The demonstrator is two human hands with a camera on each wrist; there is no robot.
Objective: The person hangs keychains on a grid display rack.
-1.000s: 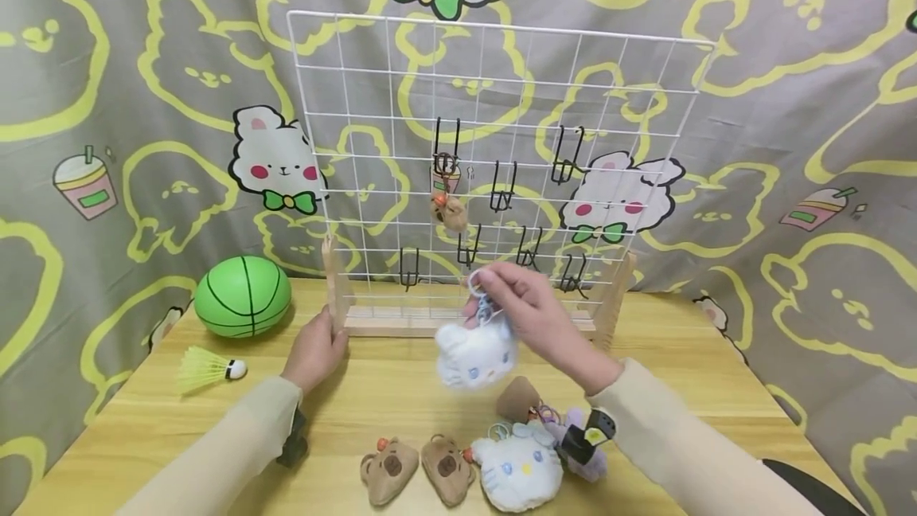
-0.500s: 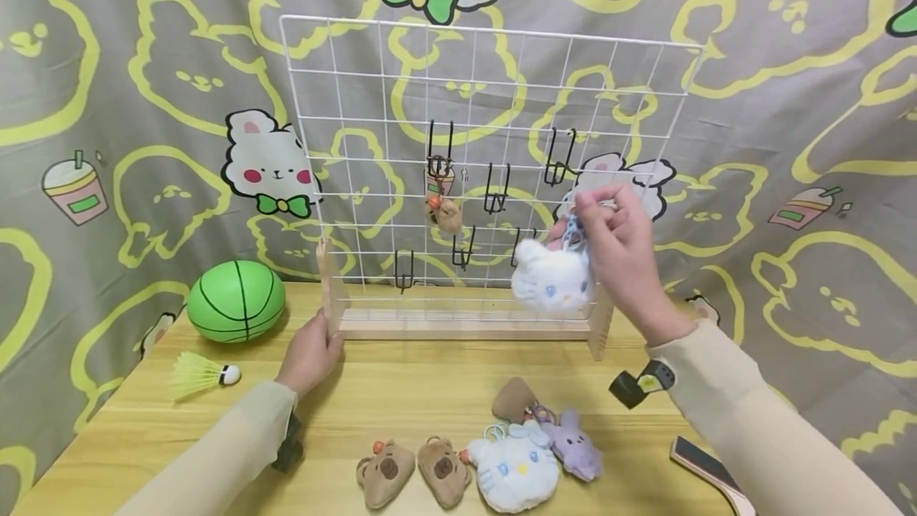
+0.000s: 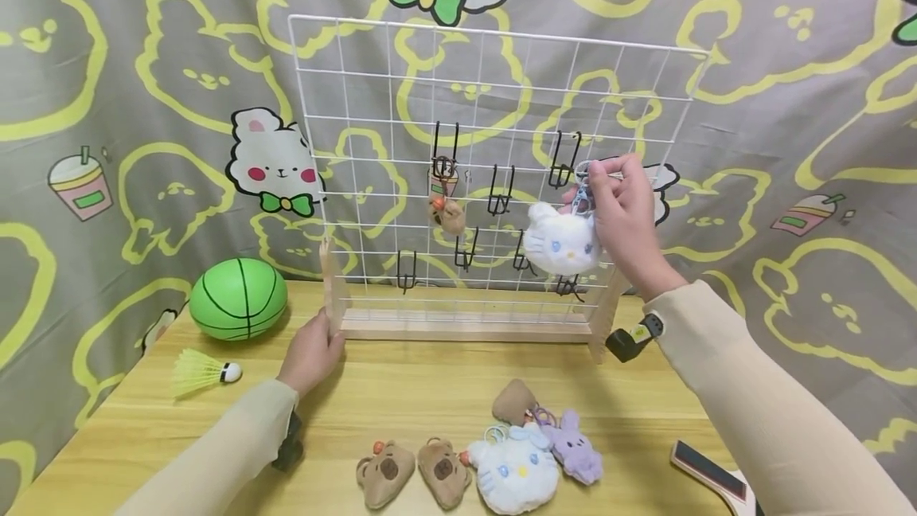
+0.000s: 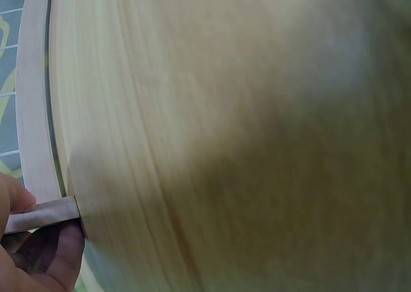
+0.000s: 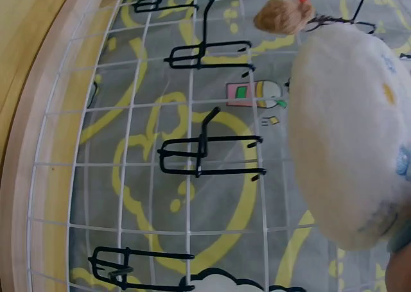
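My right hand (image 3: 630,221) pinches the ring and blue clasp of a white plush cat keychain (image 3: 562,239), which hangs below the fingers in front of the grid's right part. The ring is right beside the upper right black hook (image 3: 562,170). In the right wrist view the white plush (image 5: 350,138) fills the right side, and only a bit of the hand shows. My left hand (image 3: 311,353) grips the wooden left support (image 3: 329,285) of the white wire grid rack (image 3: 501,87). The left wrist view has thumb and fingers on both sides of that wooden piece (image 4: 45,214).
A brown plush keychain (image 3: 447,215) hangs on another hook; several black hooks dot the grid. On the table lie brown plush keychains (image 3: 387,474), another white plush cat (image 3: 517,472), a purple plush (image 3: 575,448), a green ball (image 3: 239,299), a shuttlecock (image 3: 204,373) and a paddle-like item (image 3: 709,470).
My right hand has carried the white plush cat keychain up and to the right, from low before the grid to the upper right hook. The left hand keeps its grip.
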